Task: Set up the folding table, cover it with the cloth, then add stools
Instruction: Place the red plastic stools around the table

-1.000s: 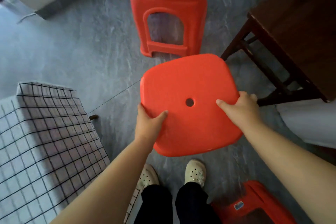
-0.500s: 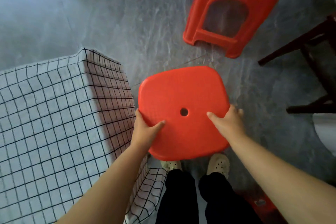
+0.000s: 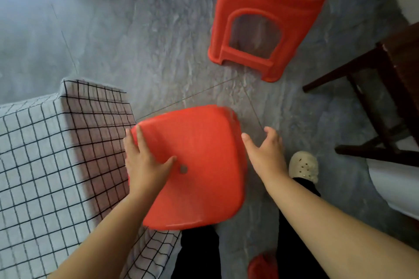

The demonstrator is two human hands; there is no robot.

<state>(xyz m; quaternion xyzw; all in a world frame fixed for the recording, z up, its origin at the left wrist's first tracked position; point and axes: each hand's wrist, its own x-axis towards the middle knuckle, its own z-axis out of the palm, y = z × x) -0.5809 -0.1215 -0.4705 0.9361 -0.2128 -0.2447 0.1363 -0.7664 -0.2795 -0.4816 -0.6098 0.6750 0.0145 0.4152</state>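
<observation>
Grey stone-patterned floor point(image 3: 140, 36) fills the room underfoot. At the left stands the folding table, hidden under a white cloth point(image 3: 40, 154) with a black grid that drapes over its corner and side. Just beside that draped side is a red stool point(image 3: 204, 165), its seat blurred and pierced by a small centre hole. The left hand point(image 3: 145, 163) lies flat on the seat's left edge, fingers spread, thumb near the hole. The right hand point(image 3: 267, 154) hangs open just off the seat's right edge, apparently not touching. Farther back stands a second red stool point(image 3: 267, 25) with a floral top; dark wooden furniture point(image 3: 390, 88) sits at the right.
</observation>
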